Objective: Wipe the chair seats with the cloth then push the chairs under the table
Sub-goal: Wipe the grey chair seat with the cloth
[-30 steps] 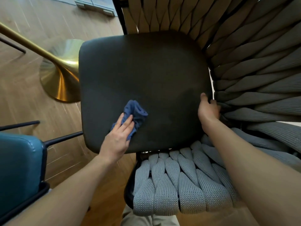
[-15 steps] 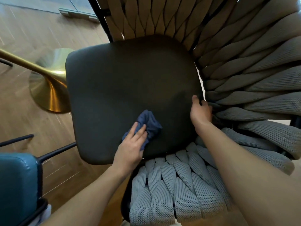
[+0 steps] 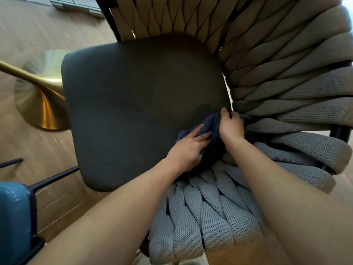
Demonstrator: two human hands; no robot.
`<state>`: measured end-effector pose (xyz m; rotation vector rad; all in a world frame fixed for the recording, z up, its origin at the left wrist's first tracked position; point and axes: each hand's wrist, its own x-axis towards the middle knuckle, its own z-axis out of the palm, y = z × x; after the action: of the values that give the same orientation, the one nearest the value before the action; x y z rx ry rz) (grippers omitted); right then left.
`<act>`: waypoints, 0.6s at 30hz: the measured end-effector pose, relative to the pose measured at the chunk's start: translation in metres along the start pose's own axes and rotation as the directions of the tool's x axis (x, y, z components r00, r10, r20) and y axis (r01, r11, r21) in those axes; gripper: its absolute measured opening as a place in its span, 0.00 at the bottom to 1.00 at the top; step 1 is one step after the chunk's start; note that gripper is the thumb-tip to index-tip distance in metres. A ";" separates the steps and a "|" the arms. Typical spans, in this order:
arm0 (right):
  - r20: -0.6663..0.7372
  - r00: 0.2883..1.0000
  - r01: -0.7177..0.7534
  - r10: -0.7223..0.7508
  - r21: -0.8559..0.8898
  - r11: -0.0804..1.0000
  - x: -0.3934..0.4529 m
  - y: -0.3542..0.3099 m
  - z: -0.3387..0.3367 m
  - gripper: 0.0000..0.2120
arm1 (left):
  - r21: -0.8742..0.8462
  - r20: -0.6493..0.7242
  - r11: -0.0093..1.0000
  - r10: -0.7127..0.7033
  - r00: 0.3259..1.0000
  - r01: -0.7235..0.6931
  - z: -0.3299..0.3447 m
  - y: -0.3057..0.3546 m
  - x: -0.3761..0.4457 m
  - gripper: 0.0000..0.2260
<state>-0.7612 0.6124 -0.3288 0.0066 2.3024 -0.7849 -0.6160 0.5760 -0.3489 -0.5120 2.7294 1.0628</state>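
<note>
head view, one frame. seat (image 3: 133, 104) dark, lay flat, filling mid frame, woven backrest (image 3: 286, 77) curving round its far and right sides. cloth (image 3: 211, 124) blue, bunched, sat on the seat at its near-right corner, right up against the backrest weave.

left hand (image 3: 188, 150): fingers straight-ish, laid flat on the cloth, pressing it to the seat; no curl round it that i could see. right hand (image 3: 231, 126): fingers curled, thumb up at the seat's right edge, appeared to pinch the cloth's right side, though the grip pt was partly hidden so not certain. both hands touched the cloth, just beside each other.

key relation: cloth and both hands sat at the near-right corner; nearly all the seat lay away to the left and far side of them. seat's long run went from the hands toward the gold table base (image 3: 41, 104) on the left. judged: next stroke would need to go leftward/away across the seat; left hand on top was better placed to drive it, right hand nearer the backrest edge.

step judged: wiping, mid-way on this seat; chair not yet pushed in. second chair, blue (image 3: 13, 217), near-left, apart from hands. floor (image 3: 28, 35) wood.
</note>
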 end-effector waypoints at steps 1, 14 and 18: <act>0.000 1.000 0.007 -0.007 -0.013 1.000 -0.002 0.000 -0.001 0.26 | 0.016 0.039 0.998 0.053 0.998 -0.053 -0.002 -0.007 -0.012 0.21; 0.125 0.989 0.110 -0.083 -0.225 0.968 -0.039 -0.004 0.003 0.28 | 0.043 -0.209 0.955 -0.278 0.938 0.292 -0.037 -0.095 -0.163 0.18; 0.158 0.979 0.173 -0.132 -0.281 0.944 -0.048 -0.005 0.005 0.28 | -0.154 -0.353 0.742 -0.658 0.665 0.653 -0.023 -0.084 -0.207 0.20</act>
<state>-0.7224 0.6156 -0.2993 -0.3542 2.2847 -0.4930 -0.3933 0.5553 -0.3274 -1.7188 2.4354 0.8279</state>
